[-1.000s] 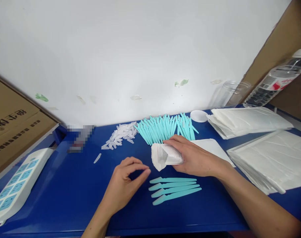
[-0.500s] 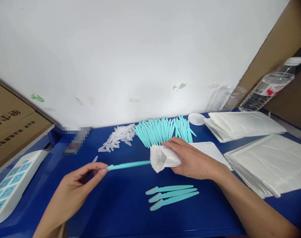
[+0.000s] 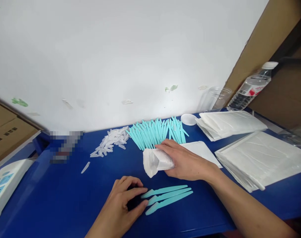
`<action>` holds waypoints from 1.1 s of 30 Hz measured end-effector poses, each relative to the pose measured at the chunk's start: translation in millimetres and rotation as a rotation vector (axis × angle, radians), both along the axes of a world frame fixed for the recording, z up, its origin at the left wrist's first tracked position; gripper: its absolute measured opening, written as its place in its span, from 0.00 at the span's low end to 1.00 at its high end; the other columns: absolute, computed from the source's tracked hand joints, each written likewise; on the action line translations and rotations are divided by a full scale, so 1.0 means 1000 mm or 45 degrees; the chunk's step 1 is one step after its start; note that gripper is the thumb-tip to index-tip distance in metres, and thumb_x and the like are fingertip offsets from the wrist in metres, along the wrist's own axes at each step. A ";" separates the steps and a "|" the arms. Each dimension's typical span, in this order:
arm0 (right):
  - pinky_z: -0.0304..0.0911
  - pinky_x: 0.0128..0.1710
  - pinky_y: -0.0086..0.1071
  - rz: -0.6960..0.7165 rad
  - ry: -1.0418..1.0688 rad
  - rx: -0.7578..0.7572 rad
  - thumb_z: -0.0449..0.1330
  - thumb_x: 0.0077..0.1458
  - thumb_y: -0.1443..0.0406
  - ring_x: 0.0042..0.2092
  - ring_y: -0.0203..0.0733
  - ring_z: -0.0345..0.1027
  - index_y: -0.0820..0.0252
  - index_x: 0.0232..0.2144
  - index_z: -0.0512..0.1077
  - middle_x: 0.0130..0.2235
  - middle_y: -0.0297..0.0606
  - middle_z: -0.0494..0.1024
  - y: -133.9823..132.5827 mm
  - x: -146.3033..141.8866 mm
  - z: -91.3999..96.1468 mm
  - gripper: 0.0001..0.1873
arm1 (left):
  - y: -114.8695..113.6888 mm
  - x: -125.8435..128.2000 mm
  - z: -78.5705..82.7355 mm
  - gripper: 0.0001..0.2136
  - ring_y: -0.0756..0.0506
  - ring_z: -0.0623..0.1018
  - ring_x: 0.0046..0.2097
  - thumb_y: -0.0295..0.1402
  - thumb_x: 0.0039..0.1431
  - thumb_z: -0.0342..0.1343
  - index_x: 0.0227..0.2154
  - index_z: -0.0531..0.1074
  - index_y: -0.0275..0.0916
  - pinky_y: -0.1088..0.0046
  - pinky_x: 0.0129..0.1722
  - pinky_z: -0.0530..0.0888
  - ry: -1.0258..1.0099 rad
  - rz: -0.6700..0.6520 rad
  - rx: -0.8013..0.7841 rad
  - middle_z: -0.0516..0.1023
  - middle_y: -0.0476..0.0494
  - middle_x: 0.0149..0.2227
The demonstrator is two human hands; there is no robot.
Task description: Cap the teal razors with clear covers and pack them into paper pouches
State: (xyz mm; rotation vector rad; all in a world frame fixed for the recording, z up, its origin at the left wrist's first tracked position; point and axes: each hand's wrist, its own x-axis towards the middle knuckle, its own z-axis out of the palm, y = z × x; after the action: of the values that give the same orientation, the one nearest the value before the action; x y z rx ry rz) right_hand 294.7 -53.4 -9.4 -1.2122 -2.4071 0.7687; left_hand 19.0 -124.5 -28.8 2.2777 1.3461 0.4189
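Observation:
My left hand (image 3: pixel 122 205) is at the capped ends of three teal eyebrow razors (image 3: pixel 171 195) lying side by side on the blue table. Its thumb and forefinger are apart at the upper two razors, with no firm grip visible. My right hand (image 3: pixel 186 162) is closed around a white bubble mailer (image 3: pixel 150 162), its mouth facing left. What lies inside the mailer is hidden. Behind it spreads a pile of teal eyebrow razors (image 3: pixel 150 134). To the left of that lies a heap of small clear blade caps (image 3: pixel 112 140), and one loose cap (image 3: pixel 85 167) is apart from it.
White bubble mailers (image 3: pixel 262 158) are stacked at the right, more mailers (image 3: pixel 235 122) behind them. A flat mailer (image 3: pixel 202 152) lies past my right wrist. A round lid (image 3: pixel 189 119), clear jar (image 3: pixel 216 99) and water bottle (image 3: pixel 251 87) stand along the wall. A power strip (image 3: pixel 9 185) is left.
The razor that my left hand held at the mailer's mouth is out of sight. My left hand has moved right and down to the three razors. The view has shifted right.

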 end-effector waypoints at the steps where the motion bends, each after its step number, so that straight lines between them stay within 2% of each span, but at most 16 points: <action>1: 0.64 0.51 0.44 0.000 -0.002 0.001 0.62 0.47 0.69 0.51 0.49 0.63 0.54 0.60 0.65 0.50 0.42 0.68 0.000 0.000 0.000 0.36 | 0.000 0.000 -0.001 0.09 0.41 0.77 0.50 0.38 0.66 0.58 0.46 0.80 0.54 0.60 0.50 0.76 0.034 -0.023 -0.033 0.78 0.47 0.48; 7: 0.63 0.52 0.45 -0.006 -0.023 0.028 0.62 0.47 0.69 0.51 0.51 0.62 0.56 0.59 0.65 0.50 0.43 0.68 0.001 0.001 -0.002 0.35 | 0.003 0.001 -0.005 0.10 0.43 0.77 0.50 0.37 0.72 0.49 0.42 0.77 0.47 0.65 0.49 0.77 -0.045 0.011 -0.115 0.78 0.45 0.48; 10: 0.62 0.53 0.46 -0.008 -0.039 0.043 0.62 0.48 0.69 0.52 0.52 0.62 0.57 0.60 0.64 0.51 0.45 0.68 0.002 0.002 -0.005 0.35 | -0.002 -0.002 -0.010 0.11 0.41 0.77 0.52 0.39 0.70 0.53 0.51 0.75 0.51 0.62 0.51 0.77 -0.024 0.053 0.006 0.78 0.44 0.51; 12: 0.62 0.53 0.46 -0.002 -0.046 0.040 0.62 0.48 0.69 0.52 0.52 0.62 0.58 0.60 0.64 0.51 0.45 0.68 0.002 0.002 -0.007 0.35 | -0.007 -0.001 -0.013 0.15 0.38 0.77 0.53 0.39 0.67 0.57 0.55 0.74 0.54 0.59 0.52 0.76 0.020 0.009 0.093 0.77 0.44 0.54; 14: 0.62 0.53 0.46 -0.001 -0.055 0.033 0.62 0.48 0.69 0.52 0.52 0.62 0.58 0.61 0.64 0.51 0.46 0.68 0.001 0.002 -0.007 0.35 | -0.009 0.003 -0.015 0.14 0.38 0.77 0.52 0.38 0.68 0.57 0.54 0.75 0.54 0.59 0.51 0.76 0.049 -0.047 0.113 0.78 0.43 0.53; 18: 0.62 0.54 0.46 -0.009 -0.077 0.034 0.61 0.48 0.69 0.53 0.52 0.62 0.60 0.62 0.63 0.51 0.46 0.68 0.002 0.001 -0.008 0.37 | -0.005 0.009 -0.014 0.10 0.42 0.79 0.49 0.35 0.71 0.52 0.46 0.78 0.47 0.65 0.48 0.78 -0.013 -0.014 0.020 0.78 0.42 0.49; 20: 0.62 0.54 0.46 -0.007 -0.081 0.038 0.61 0.48 0.69 0.53 0.52 0.62 0.60 0.62 0.63 0.51 0.46 0.68 0.003 0.002 -0.008 0.37 | -0.003 0.001 -0.011 0.10 0.43 0.79 0.48 0.35 0.71 0.52 0.46 0.78 0.48 0.68 0.47 0.78 -0.077 -0.029 0.008 0.79 0.43 0.49; 22: 0.63 0.53 0.46 -0.007 -0.074 0.040 0.61 0.48 0.69 0.52 0.51 0.62 0.59 0.62 0.63 0.50 0.45 0.68 0.003 0.003 -0.008 0.37 | -0.002 -0.019 -0.006 0.10 0.44 0.80 0.47 0.35 0.70 0.53 0.48 0.78 0.50 0.72 0.46 0.78 -0.146 -0.036 0.030 0.80 0.45 0.47; 25: 0.64 0.51 0.45 0.000 -0.063 0.033 0.61 0.49 0.69 0.51 0.51 0.62 0.57 0.62 0.64 0.50 0.44 0.69 0.004 0.004 -0.007 0.36 | 0.001 -0.058 0.005 0.11 0.46 0.81 0.42 0.35 0.69 0.56 0.51 0.77 0.52 0.76 0.40 0.77 -0.172 0.075 0.115 0.81 0.49 0.43; 27: 0.64 0.50 0.45 0.007 -0.056 0.033 0.61 0.49 0.69 0.50 0.51 0.63 0.57 0.62 0.64 0.49 0.44 0.69 0.003 0.004 -0.006 0.36 | 0.006 -0.072 0.013 0.13 0.45 0.81 0.40 0.37 0.67 0.58 0.53 0.76 0.52 0.76 0.37 0.77 -0.121 0.162 0.218 0.81 0.49 0.42; 28: 0.64 0.50 0.45 0.014 -0.051 0.034 0.61 0.49 0.69 0.50 0.50 0.63 0.56 0.62 0.64 0.49 0.44 0.69 0.003 0.004 -0.006 0.36 | 0.009 -0.070 0.017 0.14 0.45 0.81 0.41 0.37 0.66 0.59 0.53 0.76 0.51 0.75 0.37 0.76 -0.093 0.187 0.274 0.81 0.49 0.42; 30: 0.64 0.51 0.45 0.029 -0.033 0.038 0.61 0.48 0.70 0.50 0.50 0.63 0.56 0.61 0.64 0.50 0.44 0.69 0.001 0.002 -0.005 0.36 | 0.016 -0.050 0.024 0.13 0.44 0.80 0.42 0.37 0.67 0.59 0.53 0.76 0.50 0.72 0.40 0.75 -0.048 0.163 0.372 0.81 0.47 0.42; 33: 0.64 0.51 0.44 0.066 0.005 0.042 0.61 0.47 0.70 0.51 0.50 0.64 0.56 0.61 0.64 0.51 0.44 0.68 -0.001 -0.003 -0.002 0.36 | 0.023 -0.002 0.029 0.13 0.41 0.78 0.46 0.34 0.69 0.56 0.53 0.77 0.51 0.65 0.45 0.74 0.004 -0.021 0.486 0.81 0.45 0.46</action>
State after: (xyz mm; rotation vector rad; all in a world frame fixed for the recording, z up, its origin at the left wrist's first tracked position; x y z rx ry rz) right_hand 292.2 -54.6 -11.8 -1.1388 -2.4466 0.7433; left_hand 16.6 -101.6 0.3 2.5904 1.3400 0.7193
